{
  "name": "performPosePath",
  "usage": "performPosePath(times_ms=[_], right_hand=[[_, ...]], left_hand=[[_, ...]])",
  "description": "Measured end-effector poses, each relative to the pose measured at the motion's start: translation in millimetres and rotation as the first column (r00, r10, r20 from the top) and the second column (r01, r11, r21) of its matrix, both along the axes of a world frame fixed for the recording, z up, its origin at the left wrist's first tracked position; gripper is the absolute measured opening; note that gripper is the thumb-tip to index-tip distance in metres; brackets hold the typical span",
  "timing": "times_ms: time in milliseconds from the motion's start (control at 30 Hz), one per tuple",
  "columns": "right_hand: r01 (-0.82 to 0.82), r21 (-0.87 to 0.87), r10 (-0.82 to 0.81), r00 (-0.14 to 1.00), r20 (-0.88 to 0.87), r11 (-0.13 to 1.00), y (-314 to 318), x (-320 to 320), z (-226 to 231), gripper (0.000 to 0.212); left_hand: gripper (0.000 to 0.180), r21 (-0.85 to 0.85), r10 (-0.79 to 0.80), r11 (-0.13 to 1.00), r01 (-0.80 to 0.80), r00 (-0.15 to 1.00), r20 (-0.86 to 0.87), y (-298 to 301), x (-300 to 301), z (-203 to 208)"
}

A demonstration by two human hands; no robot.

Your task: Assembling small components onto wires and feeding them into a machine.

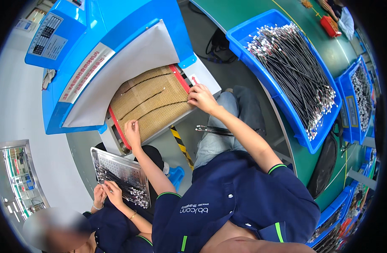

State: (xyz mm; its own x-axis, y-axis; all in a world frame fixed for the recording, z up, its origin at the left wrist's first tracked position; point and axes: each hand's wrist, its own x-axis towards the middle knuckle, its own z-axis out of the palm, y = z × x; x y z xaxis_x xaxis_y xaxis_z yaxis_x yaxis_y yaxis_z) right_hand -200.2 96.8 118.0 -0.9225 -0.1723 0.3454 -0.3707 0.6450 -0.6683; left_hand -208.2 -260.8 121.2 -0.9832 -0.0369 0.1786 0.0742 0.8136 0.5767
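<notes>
A thin black cable (162, 109) lies stretched over the tan mesh conveyor belt (149, 93) of a blue machine. My left hand (132, 134) pinches one end at the belt's near left. At the belt's red right edge, my right hand (202, 98) has its fingers closed on the other end; the fingertips partly hide it. Two more cables, one of them a black cable (142, 104) with pale ends, lie farther in on the mesh, roughly parallel. Across my lap rests a small bundle of black cables (216, 130) with white ends.
The blue machine (130, 31) arches over the belt. At right, a blue bin (271, 90) full of cables stands on a green table (294, 158). Lower left, a co-worker's hands (107, 194) work over a perforated metal tray (128, 168) with cables. A blue stool (175, 176) stands below.
</notes>
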Motion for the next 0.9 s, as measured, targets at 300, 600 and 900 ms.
performPosePath(times_ms=[300, 600, 900], right_hand=[[0.042, -0.09, -0.015, 0.959, 0.282, 0.995, 44, 84, 10, 0.018], [0.019, 0.081, -0.057, 0.864, 0.5, 0.996, 66, 188, -47, 0.015], [0.022, -0.022, -0.006, 0.827, 0.562, 1.0, 93, 226, -90, 0.01]], left_hand=[[0.029, 0.053, 0.06, 0.997, -0.053, 0.988, -0.139, 29, 34, 11], [0.041, 0.398, -0.365, 0.874, 0.277, 0.916, 0.164, 170, 130, -57], [0.03, 0.596, -0.558, 0.766, 0.242, 0.711, 0.428, 206, 186, -117]])
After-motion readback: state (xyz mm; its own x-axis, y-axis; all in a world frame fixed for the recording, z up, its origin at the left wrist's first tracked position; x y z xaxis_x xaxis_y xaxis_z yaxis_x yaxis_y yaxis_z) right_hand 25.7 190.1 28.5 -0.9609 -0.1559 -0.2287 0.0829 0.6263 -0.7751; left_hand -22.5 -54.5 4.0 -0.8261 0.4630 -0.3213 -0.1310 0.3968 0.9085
